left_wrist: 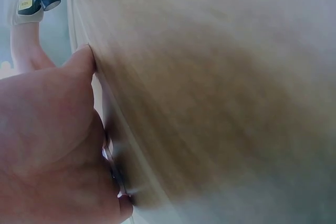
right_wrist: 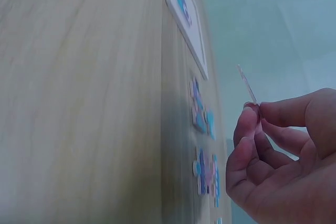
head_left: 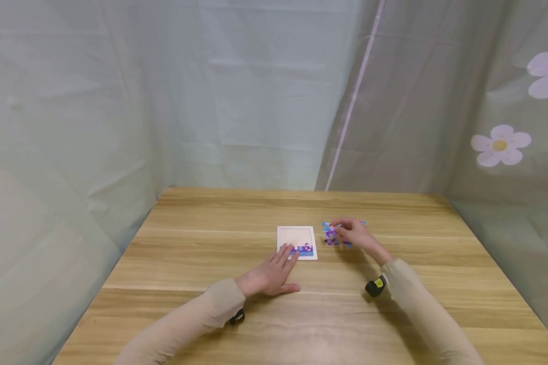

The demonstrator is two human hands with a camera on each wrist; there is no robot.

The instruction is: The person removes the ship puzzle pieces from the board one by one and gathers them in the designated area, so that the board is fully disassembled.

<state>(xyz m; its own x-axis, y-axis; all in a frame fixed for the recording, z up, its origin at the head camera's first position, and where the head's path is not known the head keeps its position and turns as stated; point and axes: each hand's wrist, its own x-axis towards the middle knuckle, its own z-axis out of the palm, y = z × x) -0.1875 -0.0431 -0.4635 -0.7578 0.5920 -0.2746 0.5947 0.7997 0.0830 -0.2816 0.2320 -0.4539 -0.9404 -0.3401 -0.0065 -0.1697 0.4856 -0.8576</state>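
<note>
A square white-framed jigsaw tray lies flat on the table, with purple and blue pieces fitted along its near edge. My left hand rests over the tray's near-left part, fingers stretched out and the thumb spread to the side. Between thumb and fingertips, my right hand pinches a thin jigsaw piece, raised off the table and seen nearly edge-on in the right wrist view. Below that hand lie several loose jigsaw pieces, coloured purple, blue and pink; the hand hides some of them.
The wooden table spreads out on all sides of the tray. Pale curtains hang behind and beside it, with printed flowers at the right. Each wrist carries a small black camera.
</note>
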